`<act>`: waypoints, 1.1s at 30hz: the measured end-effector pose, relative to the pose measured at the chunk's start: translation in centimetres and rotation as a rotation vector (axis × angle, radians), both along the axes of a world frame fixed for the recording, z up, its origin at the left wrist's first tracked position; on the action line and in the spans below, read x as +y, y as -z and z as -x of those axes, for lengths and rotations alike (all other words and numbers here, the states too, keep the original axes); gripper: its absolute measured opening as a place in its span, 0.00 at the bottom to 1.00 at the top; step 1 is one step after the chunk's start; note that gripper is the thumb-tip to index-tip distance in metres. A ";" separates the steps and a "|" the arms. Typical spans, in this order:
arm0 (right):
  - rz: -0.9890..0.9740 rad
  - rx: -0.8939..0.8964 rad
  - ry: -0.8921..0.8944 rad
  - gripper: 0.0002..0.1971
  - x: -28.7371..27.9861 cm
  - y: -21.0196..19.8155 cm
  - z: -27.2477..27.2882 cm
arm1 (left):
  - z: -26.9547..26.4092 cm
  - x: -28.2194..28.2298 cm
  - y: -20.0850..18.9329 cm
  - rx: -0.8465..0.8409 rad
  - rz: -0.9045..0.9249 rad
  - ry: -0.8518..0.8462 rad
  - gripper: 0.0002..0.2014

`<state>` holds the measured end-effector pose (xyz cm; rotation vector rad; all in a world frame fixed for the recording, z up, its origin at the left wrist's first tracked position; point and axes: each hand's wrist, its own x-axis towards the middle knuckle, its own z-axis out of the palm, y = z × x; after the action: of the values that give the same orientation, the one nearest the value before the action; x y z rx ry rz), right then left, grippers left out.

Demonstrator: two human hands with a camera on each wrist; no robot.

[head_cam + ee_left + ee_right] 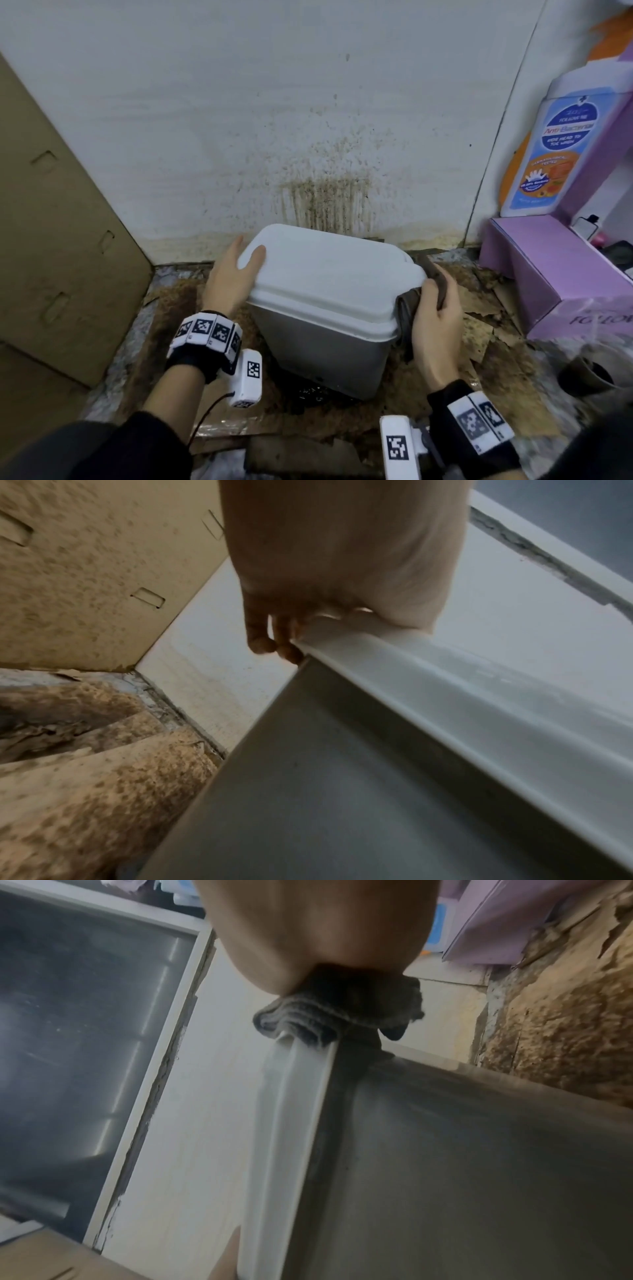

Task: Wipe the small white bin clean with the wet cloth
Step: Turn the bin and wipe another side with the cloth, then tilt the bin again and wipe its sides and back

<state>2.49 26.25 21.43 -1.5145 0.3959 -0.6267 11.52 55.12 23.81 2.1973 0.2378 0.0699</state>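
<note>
Grey cloth (pixel 329 1015) over bin (pixel 479 1164) rim

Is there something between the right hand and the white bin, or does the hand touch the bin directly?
Only the dark cloth: the right hand presses it against the right lid edge of the white bin. Nothing else visible stands between them.

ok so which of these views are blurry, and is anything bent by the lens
Head view: evenly lit, bin fairly sharp, edges bowed by the wide lens, bottle label soft. Left wrist view: left hand close and blurred, fingers in shadow. Right wrist view: streaky blur on the bin side, cloth the sharpest thing.
</note>
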 end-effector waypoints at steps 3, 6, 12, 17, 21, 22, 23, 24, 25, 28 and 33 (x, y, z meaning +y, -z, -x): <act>0.039 0.045 -0.033 0.17 -0.7 -0.4 -0.1 | 1.6 -1.6 0.3 -0.004 -0.046 -0.206 0.40; 0.076 0.061 -0.042 0.17 -1.0 -0.5 -0.3 | 3.6 -4.1 -0.1 0.044 0.054 -0.310 0.46; 0.159 0.098 -0.029 0.18 -3.6 -1.7 -1.2 | 7.3 -8.3 -0.6 0.095 0.454 -0.267 0.52; 0.298 0.053 -0.287 0.18 -6.6 -4.4 -4.5 | 8.4 -9.4 0.7 -0.007 0.629 -0.192 0.28; 0.437 0.166 -0.690 0.17 -6.9 -5.5 -8.0 | 9.4 -10.3 1.5 -0.072 0.630 -0.189 0.61; 0.459 0.221 -0.768 0.17 -6.7 -5.4 -8.4 | 9.4 -10.5 1.7 -0.072 0.643 -0.187 0.63; 0.485 0.263 -0.830 0.17 -6.5 -5.2 -8.7 | 9.4 -10.6 1.8 -0.067 0.659 -0.179 0.65; 0.518 0.287 -0.871 0.18 -6.3 -5.1 -8.9 | 9.4 -10.6 1.8 -0.073 0.672 -0.172 0.67; 0.541 0.293 -0.892 0.19 -6.1 -5.0 -9.1 | 9.3 -10.6 1.8 -0.075 0.691 -0.163 0.69; 0.518 0.299 -0.887 0.21 -6.1 -5.1 -9.0 | 9.0 -10.4 2.2 -0.076 0.741 -0.144 0.67; 0.436 0.276 -0.893 0.21 -6.1 -5.1 -8.9 | 8.8 -10.3 1.8 -0.064 0.766 -0.155 0.70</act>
<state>11.36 20.19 26.56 -1.9866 -0.2479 0.2248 2.67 44.80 22.02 1.4112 0.3333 0.1132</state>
